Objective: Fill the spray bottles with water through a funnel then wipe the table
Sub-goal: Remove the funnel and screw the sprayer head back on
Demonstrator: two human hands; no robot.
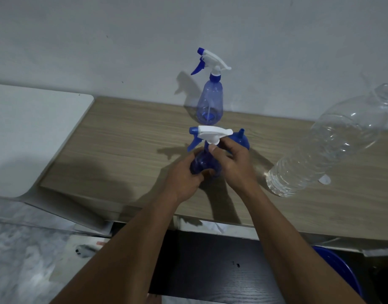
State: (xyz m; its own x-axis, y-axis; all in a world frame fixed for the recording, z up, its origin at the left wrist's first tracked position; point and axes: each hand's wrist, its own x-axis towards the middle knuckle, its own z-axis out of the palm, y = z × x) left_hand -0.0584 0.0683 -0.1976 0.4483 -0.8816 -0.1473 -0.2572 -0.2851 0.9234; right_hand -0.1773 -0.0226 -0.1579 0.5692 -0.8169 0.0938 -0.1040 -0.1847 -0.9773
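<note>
A blue spray bottle (200, 164) with a white and blue trigger head stands near the middle of the wooden table (127, 141). My left hand (184, 175) grips its body from the left. My right hand (230, 160) pinches the collar just under the trigger head. A second blue spray bottle (210, 106) stands upright farther back by the wall, untouched. A blue funnel (242, 140) lies upside down on the table just behind my right hand. A large clear water bottle (326, 145) with no cap stands at the right.
A white board (33, 132) adjoins the table on the left. A small white cap-like piece (324, 179) lies beside the water bottle's base. Below the table's front edge sit a dark surface (210, 266) and a blue basin rim (340, 266).
</note>
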